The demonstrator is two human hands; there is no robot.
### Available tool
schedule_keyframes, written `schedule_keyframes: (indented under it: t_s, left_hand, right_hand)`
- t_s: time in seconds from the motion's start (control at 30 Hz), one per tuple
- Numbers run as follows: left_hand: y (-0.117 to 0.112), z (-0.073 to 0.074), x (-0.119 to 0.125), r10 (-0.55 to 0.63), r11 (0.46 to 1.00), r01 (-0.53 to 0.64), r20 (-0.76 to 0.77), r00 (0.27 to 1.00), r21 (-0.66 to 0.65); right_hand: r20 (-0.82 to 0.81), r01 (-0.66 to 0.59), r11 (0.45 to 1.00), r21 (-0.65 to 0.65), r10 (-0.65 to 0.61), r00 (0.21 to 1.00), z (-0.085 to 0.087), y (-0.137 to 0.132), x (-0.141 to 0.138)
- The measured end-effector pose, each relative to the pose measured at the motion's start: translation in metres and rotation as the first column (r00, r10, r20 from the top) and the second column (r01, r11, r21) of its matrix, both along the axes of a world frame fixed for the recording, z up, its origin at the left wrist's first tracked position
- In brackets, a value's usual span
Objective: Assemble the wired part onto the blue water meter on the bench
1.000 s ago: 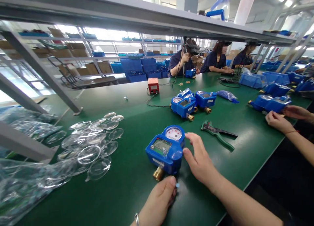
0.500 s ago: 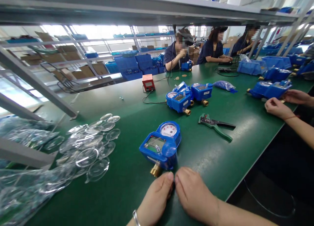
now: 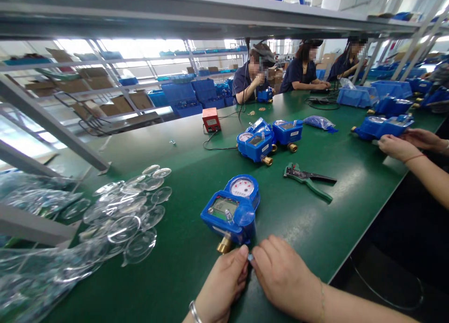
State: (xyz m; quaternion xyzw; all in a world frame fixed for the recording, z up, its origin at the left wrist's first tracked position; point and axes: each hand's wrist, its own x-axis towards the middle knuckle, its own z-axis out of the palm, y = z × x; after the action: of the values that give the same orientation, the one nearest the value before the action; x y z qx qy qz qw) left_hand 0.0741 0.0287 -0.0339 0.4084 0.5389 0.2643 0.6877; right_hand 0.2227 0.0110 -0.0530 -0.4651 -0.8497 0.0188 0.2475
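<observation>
Daylight is flooding in through the windows (image 3: 147, 47) far left, burning them out white. The left hand (image 3: 224, 281) and right hand (image 3: 284, 276) are casting only faint shadows on the table (image 3: 315, 220); the overhead rail (image 3: 175, 14) is bowing with wide-angle distortion

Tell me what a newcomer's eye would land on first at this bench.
First the blue meter with its white dial, standing on the green table just ahead of the left hand and right hand, whose fingertips pinch a small part between them. Next, the heap of clear round covers to the meter's left, and the green-handled pliers lying to its right.
</observation>
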Motion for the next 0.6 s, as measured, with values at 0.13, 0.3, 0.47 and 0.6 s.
schedule_keyframes:
  t_s: [0.13,0.3,0.47,0.6]
  left_hand:
    - [0.002,0.000,0.000,0.027,0.999,-0.026,0.039,0.999,-0.021]
    - [-0.002,0.000,0.001,0.039,0.999,-0.038,0.041,0.998,-0.008]
    - [-0.001,-0.001,0.005,0.057,0.995,-0.055,-0.018,0.998,0.079]
    - [0.003,-0.004,0.007,0.035,0.978,-0.011,-0.110,0.993,0.207]
  right_hand:
    - [0.106,-0.079,0.994,0.080,0.070,0.992,0.002,0.004,0.004]
    - [0.141,-0.162,0.977,0.140,0.142,0.980,0.001,0.012,0.009]
    - [-0.135,-0.167,0.986,-0.012,0.164,0.977,-0.001,0.018,0.004]
    - [-0.646,-0.266,0.726,-0.634,-0.308,0.699,0.003,0.022,-0.009]
